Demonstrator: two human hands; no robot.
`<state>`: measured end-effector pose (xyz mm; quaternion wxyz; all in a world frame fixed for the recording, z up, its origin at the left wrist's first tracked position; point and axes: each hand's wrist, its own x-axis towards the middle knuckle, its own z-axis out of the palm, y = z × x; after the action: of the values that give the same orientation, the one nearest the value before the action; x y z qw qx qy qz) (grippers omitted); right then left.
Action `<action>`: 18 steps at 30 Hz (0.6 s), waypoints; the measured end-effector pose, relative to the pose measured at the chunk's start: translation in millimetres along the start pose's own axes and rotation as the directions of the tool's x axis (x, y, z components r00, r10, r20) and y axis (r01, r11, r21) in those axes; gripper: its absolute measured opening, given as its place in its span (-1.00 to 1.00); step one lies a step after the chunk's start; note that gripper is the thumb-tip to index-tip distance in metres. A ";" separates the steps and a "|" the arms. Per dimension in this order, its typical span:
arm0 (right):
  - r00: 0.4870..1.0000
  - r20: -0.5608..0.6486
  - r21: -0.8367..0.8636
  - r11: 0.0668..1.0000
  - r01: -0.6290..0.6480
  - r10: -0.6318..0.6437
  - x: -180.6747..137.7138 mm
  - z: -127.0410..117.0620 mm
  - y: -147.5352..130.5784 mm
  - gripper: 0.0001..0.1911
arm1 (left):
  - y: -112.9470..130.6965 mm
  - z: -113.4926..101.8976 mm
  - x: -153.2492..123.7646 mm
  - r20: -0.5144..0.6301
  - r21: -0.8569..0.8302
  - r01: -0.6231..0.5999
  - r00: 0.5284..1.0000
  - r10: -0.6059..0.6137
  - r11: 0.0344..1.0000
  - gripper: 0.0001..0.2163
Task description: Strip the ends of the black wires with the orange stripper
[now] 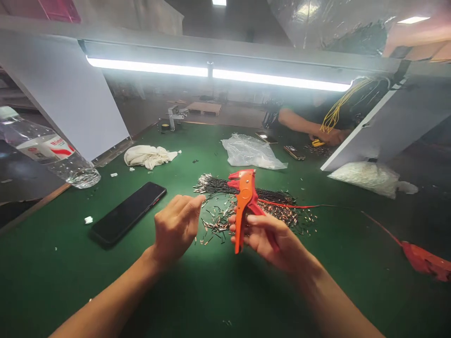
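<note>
My right hand (269, 234) is wrapped around the handles of an orange and red wire stripper (245, 195), its jaws pointing up and to the left. To its left, my left hand (178, 225) is closed in a pinch, thumb and forefinger together; what lies between the fingertips is too small to make out. Behind both hands lies a bundle of black wires (220, 184) with bare silvery ends at the left. Many short cut pieces of black and copper wire (285, 213) are scattered in front of the bundle. A red strip (282, 203) lies across the bundle's right part.
A black phone (128, 213) lies left, near a tilted water bottle (49, 145). Farther back are a white cloth (150, 156) and a clear plastic bag (252, 151). At right are a filled bag (366, 177) and a red object (424, 257). Another person's arm (303, 123) shows behind.
</note>
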<state>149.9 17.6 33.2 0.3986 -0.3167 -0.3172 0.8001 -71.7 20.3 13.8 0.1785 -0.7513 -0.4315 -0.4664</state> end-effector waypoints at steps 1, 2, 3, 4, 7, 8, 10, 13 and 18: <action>0.999 0.032 0.044 0.999 -0.023 0.022 0.3 2.4 4.4 -0.74 | 3.0 1.5 -1.5 0.019 -0.026 -0.022 1.000 0.023 0.999 -0.82; 0.998 0.061 0.064 0.997 -0.035 0.031 0.6 4.1 8.4 -0.72 | 5.9 3.0 -2.8 0.034 -0.053 -0.039 0.999 0.041 0.998 -0.80; 0.995 0.092 0.073 0.996 -0.044 0.037 0.9 5.0 11.7 -0.70 | 8.6 4.2 -3.8 0.044 -0.075 -0.055 0.997 0.058 0.996 -0.78; 0.991 0.124 0.077 0.996 -0.049 0.039 0.9 5.3 14.6 -0.68 | 10.9 5.0 -4.5 0.049 -0.088 -0.066 0.996 0.071 0.994 -0.77; 0.968 0.241 0.081 0.993 -0.087 0.065 0.2 4.3 20.6 -0.53 | 13.8 4.3 -3.9 0.030 -0.093 -0.075 0.997 0.078 0.993 -0.77; 0.957 0.278 0.081 0.991 -0.104 0.077 -0.2 3.7 22.2 -0.49 | 13.7 3.1 -3.0 0.018 -0.090 -0.073 0.997 0.075 0.993 -0.78; 0.934 0.344 0.081 0.987 -0.136 0.101 -0.5 2.4 25.2 -0.42 | 12.9 0.1 -1.2 -0.002 -0.086 -0.062 0.998 0.062 0.994 -0.79; 0.884 0.438 0.081 0.972 -0.218 0.162 0.1 0.2 29.2 -0.45 | 12.9 -3.4 0.0 -0.026 -0.085 -0.061 0.998 0.059 0.994 -0.79; 0.837 0.499 0.086 0.948 -0.306 0.225 0.7 -2.7 33.9 -0.53 | 15.9 -4.3 -3.7 -0.067 -0.094 -0.063 0.996 0.056 0.994 -0.76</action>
<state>136.9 2.6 5.7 0.2160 -0.1144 -0.2930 0.9243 -61.8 6.6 14.9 0.1697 -0.7561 -0.3799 -0.5051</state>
